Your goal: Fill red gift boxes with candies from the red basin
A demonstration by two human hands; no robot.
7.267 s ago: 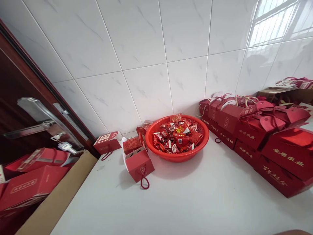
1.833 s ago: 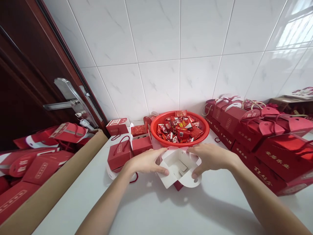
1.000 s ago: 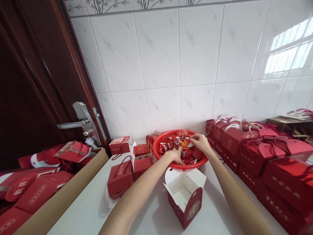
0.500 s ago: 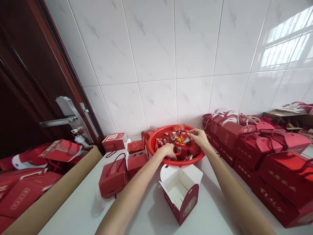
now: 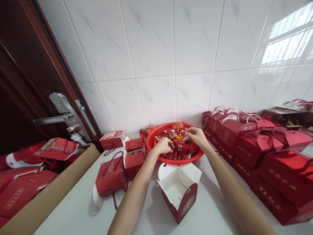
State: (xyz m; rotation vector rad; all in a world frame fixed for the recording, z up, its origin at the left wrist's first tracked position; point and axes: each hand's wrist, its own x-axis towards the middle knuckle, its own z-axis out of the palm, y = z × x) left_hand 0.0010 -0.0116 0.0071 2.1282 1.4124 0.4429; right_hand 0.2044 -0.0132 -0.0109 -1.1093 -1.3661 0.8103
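Note:
A round red plastic basin [image 5: 153,152] full of wrapped candies [image 5: 180,147] stands against the wall. My left hand [image 5: 164,146] is in its left side, fingers curled down among the candies; what they grip is hidden. My right hand [image 5: 197,136] reaches over the right rim with thumb and fingertips drawn together at the candies. Anything between those fingertips is too small to make out. In front of the basin, between my forearms, an open red gift box [image 5: 178,192] with a white inside stands upright, its flaps up and only its slotted bottom showing.
Closed red gift boxes [image 5: 244,147] are stacked along the right. At the left lie a corded box [image 5: 110,176], another open box [image 5: 134,160] and a smaller box [image 5: 111,139]. A cardboard carton [image 5: 61,186] of red boxes stands by the dark door [image 5: 22,71]. White tiles back the table.
My left hand has shifted a little up and left within the basin, its fingers more curled. My right hand stays at the right side of the candies. The view has shifted slightly.

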